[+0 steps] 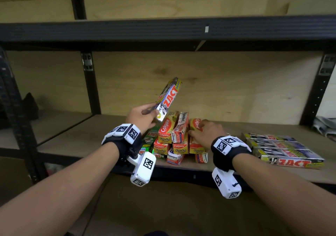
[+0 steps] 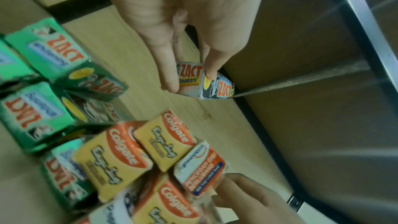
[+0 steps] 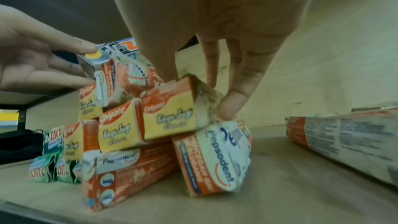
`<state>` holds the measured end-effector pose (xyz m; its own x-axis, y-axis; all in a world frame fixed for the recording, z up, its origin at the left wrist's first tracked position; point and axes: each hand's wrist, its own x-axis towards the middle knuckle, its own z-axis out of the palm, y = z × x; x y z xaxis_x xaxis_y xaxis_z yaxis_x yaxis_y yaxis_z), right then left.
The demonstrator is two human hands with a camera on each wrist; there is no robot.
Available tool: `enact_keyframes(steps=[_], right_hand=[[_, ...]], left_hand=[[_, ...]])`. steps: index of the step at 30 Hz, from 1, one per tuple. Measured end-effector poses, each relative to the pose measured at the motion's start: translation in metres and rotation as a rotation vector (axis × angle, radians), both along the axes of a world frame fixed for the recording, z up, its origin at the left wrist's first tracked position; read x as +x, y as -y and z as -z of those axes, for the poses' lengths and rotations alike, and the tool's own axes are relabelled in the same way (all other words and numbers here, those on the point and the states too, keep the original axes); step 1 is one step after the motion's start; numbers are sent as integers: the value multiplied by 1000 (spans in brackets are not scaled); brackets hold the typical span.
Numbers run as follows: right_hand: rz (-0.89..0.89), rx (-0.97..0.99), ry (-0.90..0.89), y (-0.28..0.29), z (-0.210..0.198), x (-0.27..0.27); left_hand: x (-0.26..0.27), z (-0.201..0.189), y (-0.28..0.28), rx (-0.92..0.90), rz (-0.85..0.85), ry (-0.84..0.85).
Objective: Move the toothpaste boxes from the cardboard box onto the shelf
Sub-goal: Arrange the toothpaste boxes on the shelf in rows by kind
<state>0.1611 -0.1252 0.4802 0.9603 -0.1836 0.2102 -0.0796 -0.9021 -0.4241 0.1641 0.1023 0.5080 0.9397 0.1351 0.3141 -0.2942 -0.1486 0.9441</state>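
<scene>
Left hand (image 1: pixel 141 116) pinches a silver Zact box (image 1: pixel 168 99) by its end, tilted toward 1 o'clock above the shelf (image 1: pixel 236 170). Right hand (image 1: pixel 207 133) clamps the top Colgate box (image 1: pixel 195 125), likely steadying the stack. Cardboard box unseen.

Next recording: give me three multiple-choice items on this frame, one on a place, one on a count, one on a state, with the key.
1. Where do the silver Zact boxes lie?
A. right of the pile
B. on the upper shelf
C. on the floor

2. How many silver Zact boxes lie there?
A. one
B. three
C. six

3. What does the left hand hold?
A. nothing
B. a green box
C. a silver Zact box, tilted above the pile

Key: 1 A, they lie flat on the shelf board to the pile's right; 2 B, three side by side; 3 C, its fingers pinch that box's end.
</scene>
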Motion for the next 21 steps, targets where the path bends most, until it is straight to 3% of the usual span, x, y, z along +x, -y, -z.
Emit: enact_keyframes(steps=[3,6,10,14,21], right_hand=[[-82,-4,73,7,-16,-4],[-225,213,124,7,-33,-12],[-323,572,133,-5,-49,-24],[-376,731,168,-13,-61,-35],[-415,1059,101,2,-64,-49]], left_hand=[[-4,-3,7,-114,61,-10],[-9,-7,11,-123,120,10],[-17,-9,16,-20,156,69],[-24,-10,25,121,200,95],[-35,-16,34,167,310,99]])
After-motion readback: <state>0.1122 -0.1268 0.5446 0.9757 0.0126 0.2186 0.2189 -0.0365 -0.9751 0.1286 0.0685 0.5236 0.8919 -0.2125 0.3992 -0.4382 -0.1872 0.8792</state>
